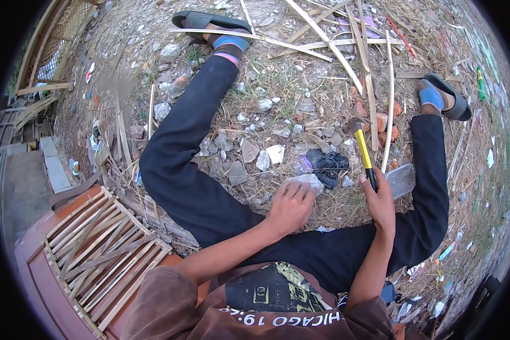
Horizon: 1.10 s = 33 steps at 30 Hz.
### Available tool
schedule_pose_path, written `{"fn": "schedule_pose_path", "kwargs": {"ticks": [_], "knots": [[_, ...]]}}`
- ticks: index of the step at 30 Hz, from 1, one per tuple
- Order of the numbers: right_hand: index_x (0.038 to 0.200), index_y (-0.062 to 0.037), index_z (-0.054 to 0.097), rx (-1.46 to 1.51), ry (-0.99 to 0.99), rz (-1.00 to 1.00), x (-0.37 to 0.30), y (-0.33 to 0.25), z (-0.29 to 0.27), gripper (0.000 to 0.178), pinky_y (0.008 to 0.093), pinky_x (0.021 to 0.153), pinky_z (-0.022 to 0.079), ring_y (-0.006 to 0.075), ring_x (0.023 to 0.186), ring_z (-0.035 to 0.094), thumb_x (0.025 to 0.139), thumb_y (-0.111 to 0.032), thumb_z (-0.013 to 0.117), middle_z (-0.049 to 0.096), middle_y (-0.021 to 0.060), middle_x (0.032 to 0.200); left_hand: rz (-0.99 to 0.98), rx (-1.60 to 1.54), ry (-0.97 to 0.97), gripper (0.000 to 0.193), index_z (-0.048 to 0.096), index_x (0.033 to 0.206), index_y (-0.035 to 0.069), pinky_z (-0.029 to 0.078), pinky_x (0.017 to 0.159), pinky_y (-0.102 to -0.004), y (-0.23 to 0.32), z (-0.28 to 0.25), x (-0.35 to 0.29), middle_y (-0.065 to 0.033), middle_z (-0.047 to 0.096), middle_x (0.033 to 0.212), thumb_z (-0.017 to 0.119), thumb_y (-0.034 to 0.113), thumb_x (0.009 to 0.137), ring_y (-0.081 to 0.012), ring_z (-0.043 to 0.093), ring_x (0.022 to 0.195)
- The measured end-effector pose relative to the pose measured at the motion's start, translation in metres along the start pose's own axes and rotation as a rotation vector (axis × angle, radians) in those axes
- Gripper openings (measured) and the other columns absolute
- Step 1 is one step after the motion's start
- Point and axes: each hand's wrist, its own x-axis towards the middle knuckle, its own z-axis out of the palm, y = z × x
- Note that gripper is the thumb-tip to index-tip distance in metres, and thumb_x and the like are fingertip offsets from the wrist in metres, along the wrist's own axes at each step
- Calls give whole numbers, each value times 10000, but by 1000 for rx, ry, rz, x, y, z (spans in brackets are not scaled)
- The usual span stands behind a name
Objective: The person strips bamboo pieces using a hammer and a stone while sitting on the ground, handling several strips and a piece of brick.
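My left hand (pixel 291 207) lies over a pale grey stone (pixel 310 180) on the ground between my legs. Its fingers curl down onto the stone's near side and hide part of it. My right hand (pixel 379 203) is closed round the black grip of a hammer (pixel 362 141) with a yellow and black handle. The hammer points away from me, its rusty head raised toward the far side. Just beyond the stone sits a crumpled black plastic bag (pixel 328 164). A clear plastic container (pixel 402 181) lies right of my right hand.
Broken stones (pixel 238 173) and red brick pieces (pixel 383 126) litter the dry ground. Long wooden strips (pixel 368 90) lie crossed at the far right. To my left, a slatted wooden frame (pixel 105 255) rests on a reddish-brown board (pixel 42 277). My legs spread on both sides.
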Motion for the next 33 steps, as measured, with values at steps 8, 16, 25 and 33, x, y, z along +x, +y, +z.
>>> {"fn": "schedule_pose_path", "kwargs": {"ticks": [8,16,25,33], "knots": [[1341,-4,546,17,20,74,1,-17,-12,500,371,731,486,226,751,615,936,-275,657,647,155,855,68,1,3,262,683,1104,106,424,1019,-437,-8,1,10,-51,730,958,647,133,846,-220,655,1038],[1344,-5,534,51,71,64,-1,-13,-17,543,400,720,485,286,745,641,919,-309,680,643,184,807,146,17,-90,352,663,1177,77,453,999,-413,-11,-6,20,-66,727,960,609,96,830,-218,668,1034],[1340,5,530,92,53,47,-4,-18,-17,516,401,672,473,269,701,615,932,-279,669,627,168,799,277,56,-72,330,680,1131,81,489,934,-368,-21,-8,30,-48,715,908,613,104,808,-192,676,951],[1355,0,527,52,54,35,-4,-13,-18,530,371,725,477,233,763,602,931,-280,677,632,148,878,134,-229,-56,257,702,1068,69,548,766,-396,-35,-9,45,-100,694,816,718,80,812,-265,690,785]]}}
